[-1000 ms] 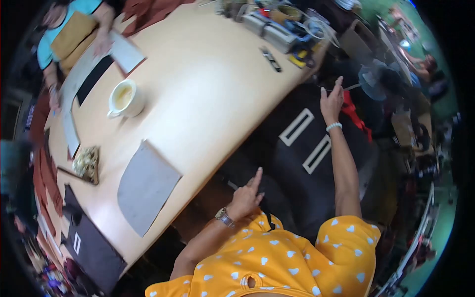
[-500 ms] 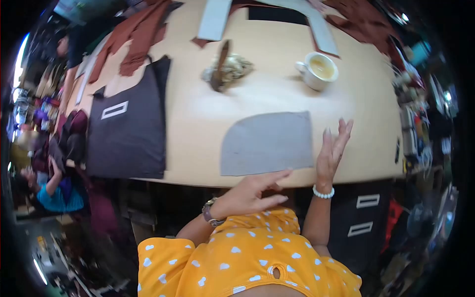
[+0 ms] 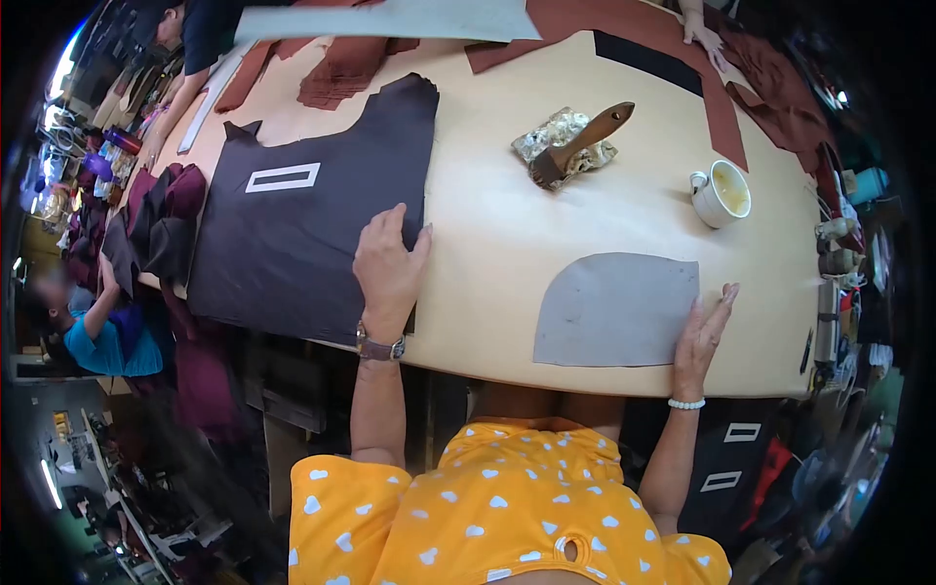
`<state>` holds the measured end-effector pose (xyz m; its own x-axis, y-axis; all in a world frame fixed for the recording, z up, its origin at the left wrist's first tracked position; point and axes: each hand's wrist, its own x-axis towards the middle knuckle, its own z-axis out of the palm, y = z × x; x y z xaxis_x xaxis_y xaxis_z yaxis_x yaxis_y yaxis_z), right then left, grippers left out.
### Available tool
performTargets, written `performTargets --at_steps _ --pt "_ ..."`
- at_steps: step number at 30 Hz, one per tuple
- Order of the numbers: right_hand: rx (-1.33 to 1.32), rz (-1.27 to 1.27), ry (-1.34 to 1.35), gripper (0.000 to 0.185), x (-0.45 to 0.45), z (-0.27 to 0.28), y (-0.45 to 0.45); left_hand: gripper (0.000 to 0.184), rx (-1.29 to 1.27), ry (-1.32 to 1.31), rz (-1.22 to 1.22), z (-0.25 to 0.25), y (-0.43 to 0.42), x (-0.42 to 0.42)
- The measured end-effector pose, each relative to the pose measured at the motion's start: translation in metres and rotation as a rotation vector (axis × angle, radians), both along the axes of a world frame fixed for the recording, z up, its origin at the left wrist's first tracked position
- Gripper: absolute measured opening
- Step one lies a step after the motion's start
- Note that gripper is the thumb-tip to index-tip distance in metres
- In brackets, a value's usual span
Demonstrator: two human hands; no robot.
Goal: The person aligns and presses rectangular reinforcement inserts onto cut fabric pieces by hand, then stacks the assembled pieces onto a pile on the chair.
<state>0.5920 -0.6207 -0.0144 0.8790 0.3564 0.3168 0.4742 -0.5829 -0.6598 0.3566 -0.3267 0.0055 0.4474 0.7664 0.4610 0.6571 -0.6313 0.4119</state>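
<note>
My left hand (image 3: 388, 268) rests at the right edge of a stack of dark cut fabric (image 3: 292, 239), fingers apart with nothing gripped. A white-framed slot (image 3: 283, 168) marks the upper part of that fabric. At the right side of a grey curved-corner pattern piece (image 3: 619, 310) is my right hand (image 3: 702, 336), open, fingers stretched out and holding nothing. Whether it touches the piece or only the table, I cannot tell. Beyond the pattern, a brush (image 3: 590, 141) with a wooden handle leans on a crumpled, mottled packet (image 3: 551, 132). A white cup (image 3: 717, 200) holds pale yellowish contents.
Across the table (image 3: 478, 283), rust-brown fabric pieces (image 3: 721, 117), a black strip (image 3: 648, 60) and a long pale strip (image 3: 390, 19) lie at the far side. Another person's hand (image 3: 704, 39) is there. A co-worker in blue (image 3: 112, 341) handles maroon fabric (image 3: 180, 200) at left.
My left hand has moved from the table's front edge to the dark fabric. My right hand has come down beside the grey piece. The view has shifted left, and the far pale strip lies differently.
</note>
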Motion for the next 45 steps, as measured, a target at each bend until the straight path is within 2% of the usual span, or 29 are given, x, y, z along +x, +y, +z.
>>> performTargets --at_steps 4,13,24,33,36,39,42,45 --pt "-0.038 -0.017 0.015 0.064 0.002 -0.003 0.000 0.034 -0.083 0.088 0.028 -0.002 0.009 -0.002" --pt "-0.002 0.005 -0.001 0.061 0.003 -0.008 -0.001 0.024 -0.109 -0.078 -0.034 -0.011 0.017 -0.013" --pt "0.025 0.044 0.011 0.060 -0.002 -0.002 -0.002 0.022 0.047 0.149 0.055 -0.014 0.011 0.000" --pt "0.056 0.059 0.049 0.061 -0.003 0.003 -0.004 0.021 -0.016 0.095 0.106 -0.012 0.017 -0.002" --pt "0.032 0.058 0.062 0.062 -0.004 0.003 -0.004 0.019 0.059 0.064 0.113 -0.015 0.018 -0.001" --pt "-0.008 0.070 0.003 0.062 -0.001 -0.002 -0.007 0.017 0.126 0.096 0.104 -0.016 0.017 0.001" --pt "0.073 0.075 -0.068 0.059 0.001 -0.007 -0.006 0.015 0.104 0.016 0.091 -0.017 0.020 -0.003" --pt "-0.011 0.124 -0.391 0.058 -0.007 0.010 -0.004 0.013 0.083 -0.101 -0.003 -0.003 0.006 -0.006"
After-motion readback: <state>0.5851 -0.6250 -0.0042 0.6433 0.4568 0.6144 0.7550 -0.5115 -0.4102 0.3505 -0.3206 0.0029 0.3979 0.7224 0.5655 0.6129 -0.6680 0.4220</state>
